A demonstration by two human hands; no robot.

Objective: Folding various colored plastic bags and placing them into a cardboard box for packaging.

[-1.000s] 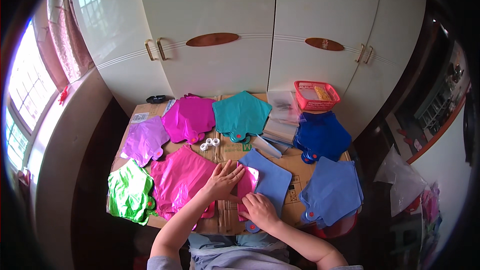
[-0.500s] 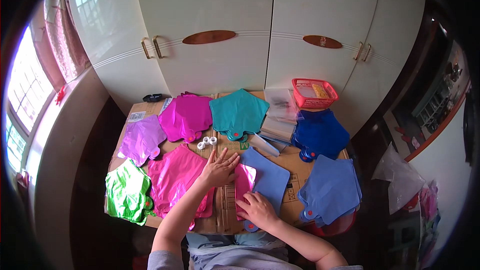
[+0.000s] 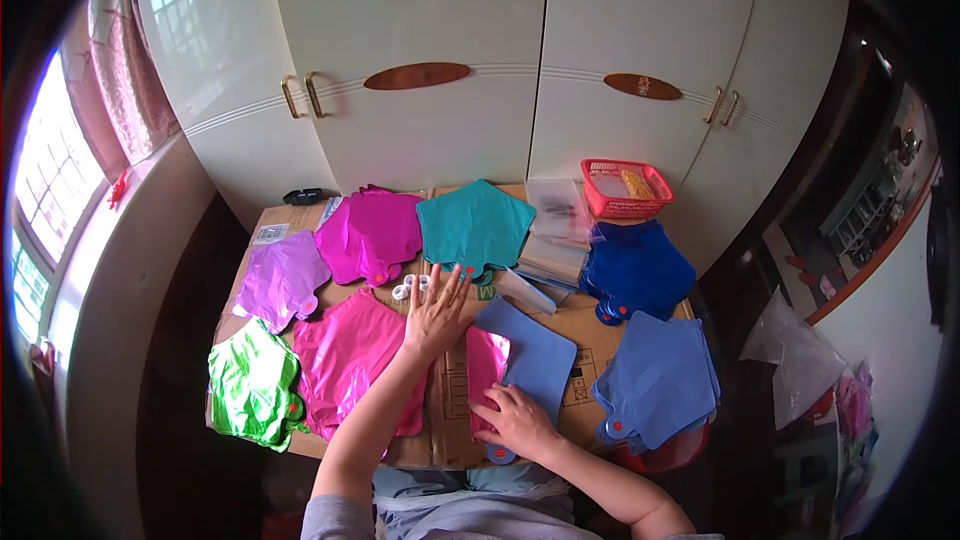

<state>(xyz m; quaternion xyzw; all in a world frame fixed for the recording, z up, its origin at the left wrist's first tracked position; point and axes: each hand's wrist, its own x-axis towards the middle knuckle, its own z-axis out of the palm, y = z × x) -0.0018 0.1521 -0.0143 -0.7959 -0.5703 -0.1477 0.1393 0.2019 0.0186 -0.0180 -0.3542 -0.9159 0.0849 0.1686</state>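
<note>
A pink foil balloon (image 3: 487,365), folded into a narrow strip, lies on the left part of a flat blue foil balloon (image 3: 541,354). My right hand (image 3: 517,422) is at the strip's near end, bent fingers and thumb holding it down. To the left, my left hand (image 3: 437,318) is open, fingers spread and pointing away from me. Its fingertips reach the small white rings (image 3: 412,285) and the lower edge of the teal foil balloon (image 3: 475,223). Left of my left forearm spreads a stack of pink star-shaped foil balloons (image 3: 350,355).
Around the cardboard (image 3: 450,440) lie green (image 3: 253,380), lilac (image 3: 283,278), magenta (image 3: 370,235), dark blue (image 3: 640,270) and light blue foil balloons (image 3: 660,380). Clear plastic sleeves (image 3: 556,255) and a red basket (image 3: 627,190) sit at the back, before a white cabinet (image 3: 410,140).
My left hand has moved off the folded pink foil, away from me and slightly left, toward the white rings. My right hand stays at the strip's near end.
</note>
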